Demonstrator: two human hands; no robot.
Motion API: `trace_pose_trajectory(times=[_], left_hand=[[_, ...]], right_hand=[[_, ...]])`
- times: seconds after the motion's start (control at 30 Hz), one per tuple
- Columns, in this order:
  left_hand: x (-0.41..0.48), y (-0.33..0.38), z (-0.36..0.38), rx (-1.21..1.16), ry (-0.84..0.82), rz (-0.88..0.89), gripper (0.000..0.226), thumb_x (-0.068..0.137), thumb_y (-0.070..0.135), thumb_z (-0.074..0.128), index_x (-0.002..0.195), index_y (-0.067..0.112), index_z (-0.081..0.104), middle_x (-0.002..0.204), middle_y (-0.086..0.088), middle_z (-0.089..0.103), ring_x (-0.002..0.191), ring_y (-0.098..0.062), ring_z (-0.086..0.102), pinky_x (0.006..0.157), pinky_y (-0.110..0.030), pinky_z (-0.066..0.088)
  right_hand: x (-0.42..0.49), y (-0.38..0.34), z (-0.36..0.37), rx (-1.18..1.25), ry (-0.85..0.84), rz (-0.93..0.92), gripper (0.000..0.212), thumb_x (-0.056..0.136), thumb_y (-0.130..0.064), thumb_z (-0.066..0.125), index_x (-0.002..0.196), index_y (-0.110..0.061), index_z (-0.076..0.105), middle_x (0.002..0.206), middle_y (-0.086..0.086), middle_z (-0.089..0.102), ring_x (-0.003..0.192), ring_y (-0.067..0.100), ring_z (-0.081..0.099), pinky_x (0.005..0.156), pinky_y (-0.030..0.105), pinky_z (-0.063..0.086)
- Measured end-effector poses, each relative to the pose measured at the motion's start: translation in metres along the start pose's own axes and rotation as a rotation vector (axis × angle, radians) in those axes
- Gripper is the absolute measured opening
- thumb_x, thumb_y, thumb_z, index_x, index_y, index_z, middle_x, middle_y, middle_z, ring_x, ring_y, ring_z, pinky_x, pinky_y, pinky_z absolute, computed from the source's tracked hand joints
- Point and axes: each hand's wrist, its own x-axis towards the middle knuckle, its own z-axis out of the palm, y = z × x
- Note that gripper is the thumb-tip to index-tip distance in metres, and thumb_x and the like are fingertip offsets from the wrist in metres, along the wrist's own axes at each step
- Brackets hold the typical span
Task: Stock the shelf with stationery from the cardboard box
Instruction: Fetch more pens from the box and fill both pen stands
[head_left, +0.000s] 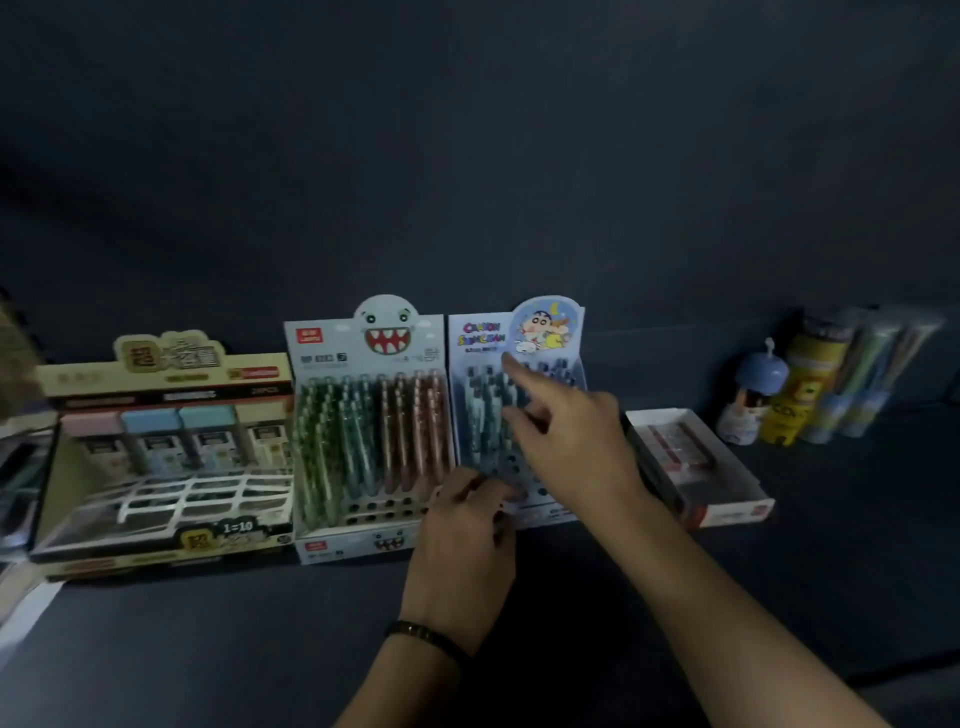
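A cartoon pen display box (519, 332) stands on the dark shelf (234, 639), partly filled with pale blue pens (480, 405). My right hand (566, 441) reaches over it. Its index finger is stretched out and touches the tops of the pens in the back rows, while the other fingers are bent. My left hand (462, 540), with a dark bracelet at the wrist, rests at the box's front edge with its fingers curled over the perforated tray. Blur hides whether it holds anything. The cardboard box is out of view.
Left of the cartoon box stand a monster-face pen box (363, 415) with green and pink pens and a yellow eraser display box (156, 452). To the right lie an open white tray of erasers (696, 462) and several small tubes and packets (810, 395).
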Motion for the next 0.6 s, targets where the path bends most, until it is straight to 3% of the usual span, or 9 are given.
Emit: trace_pose_trajectory(times=[0.07,0.13,0.2,0.23,0.33,0.43,0.53,0.6], left_hand=[[-0.003,0.004,-0.002,-0.036,0.002,-0.007,0.022,0.087,0.007,0.076,0.098,0.025,0.068,0.108,0.005,0.054,0.088,-0.001,0.042,0.079,-0.015,0.042],[-0.005,0.010,-0.006,-0.052,0.005,-0.021,0.018,0.092,0.018,0.075,0.100,0.029,0.064,0.109,0.008,0.052,0.088,0.000,0.041,0.074,-0.021,0.049],[-0.008,0.019,-0.010,-0.044,0.022,0.046,0.009,0.096,0.025,0.071,0.096,0.029,0.063,0.099,0.009,0.057,0.082,-0.001,0.044,0.067,-0.018,0.045],[-0.011,0.026,-0.011,-0.042,0.014,0.091,0.006,0.099,0.030,0.067,0.094,0.029,0.063,0.092,0.010,0.058,0.076,-0.002,0.047,0.063,-0.018,0.046],[-0.023,0.069,-0.009,-0.008,-0.058,0.255,0.025,0.106,0.043,0.051,0.088,0.029,0.061,0.076,0.014,0.053,0.064,-0.009,0.053,0.055,-0.037,0.051],[-0.054,0.143,0.007,-0.017,-0.180,0.437,0.025,0.104,0.049,0.050,0.090,0.032,0.062,0.080,0.011,0.060,0.069,-0.013,0.059,0.056,-0.038,0.051],[-0.103,0.224,0.050,0.051,-0.365,0.639,0.024,0.102,0.053,0.046,0.095,0.035,0.060,0.087,0.012,0.062,0.071,-0.012,0.062,0.057,-0.037,0.053],[-0.145,0.276,0.086,0.076,-0.496,0.750,0.026,0.101,0.054,0.041,0.097,0.035,0.059,0.090,0.012,0.061,0.074,-0.015,0.064,0.059,-0.037,0.054]], right_hand=[[-0.015,0.004,-0.013,0.003,0.082,0.030,0.045,0.101,-0.026,0.070,0.144,-0.035,0.063,0.065,-0.010,0.067,0.071,0.004,0.064,0.070,0.008,0.049],[-0.038,0.008,-0.030,-0.026,0.171,0.034,0.028,0.097,-0.025,0.074,0.125,-0.031,0.076,0.072,-0.013,0.072,0.074,0.002,0.067,0.072,0.014,0.052],[-0.070,0.015,-0.052,-0.021,0.207,0.056,0.016,0.095,-0.025,0.076,0.110,-0.028,0.079,0.078,-0.018,0.073,0.077,-0.003,0.070,0.073,0.020,0.056],[-0.089,0.019,-0.065,-0.012,0.213,0.078,0.013,0.094,-0.023,0.077,0.107,-0.027,0.080,0.078,-0.022,0.072,0.078,-0.007,0.069,0.073,0.017,0.055],[-0.153,0.036,-0.110,-0.059,0.221,0.165,0.011,0.091,-0.024,0.081,0.102,-0.027,0.082,0.081,-0.023,0.073,0.079,-0.008,0.069,0.071,0.008,0.050],[-0.226,0.060,-0.157,-0.142,0.183,0.286,0.006,0.092,-0.028,0.079,0.097,-0.031,0.080,0.085,-0.023,0.074,0.082,-0.006,0.069,0.073,0.010,0.050],[-0.314,0.089,-0.208,-0.200,0.161,0.455,0.007,0.093,-0.034,0.076,0.100,-0.034,0.078,0.089,-0.027,0.072,0.087,-0.009,0.066,0.076,0.004,0.043],[-0.382,0.109,-0.244,-0.222,0.135,0.604,0.009,0.095,-0.040,0.073,0.102,-0.037,0.076,0.092,-0.025,0.072,0.087,-0.007,0.065,0.078,0.008,0.046]])
